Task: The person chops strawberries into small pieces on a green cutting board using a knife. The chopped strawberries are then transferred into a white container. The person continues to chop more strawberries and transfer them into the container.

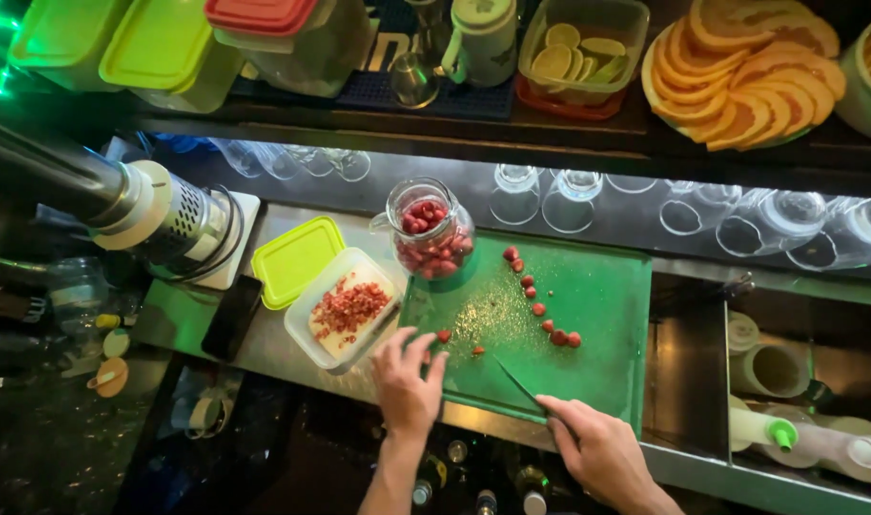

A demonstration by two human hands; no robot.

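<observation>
Left hand [409, 381]: fingers spread, tips by a red berry [444, 336] on green cutting board [588, 315] | Right hand [597, 448]: closed round knife [523, 386] | Berry jar [430, 232], tub of chopped pieces [348, 310] adjacent

Dim bar light; green glow at upper left; edges bend; lower area perhaps too dark.

Your left hand [409, 380] rests on the near left edge of the cutting board [597, 315]; your right hand [602, 448] holds a knife [521, 384] at its near edge. Berries [540, 307] lie mid-board, a jar [430, 232] at its far left corner, an open container [345, 307] just left.
</observation>
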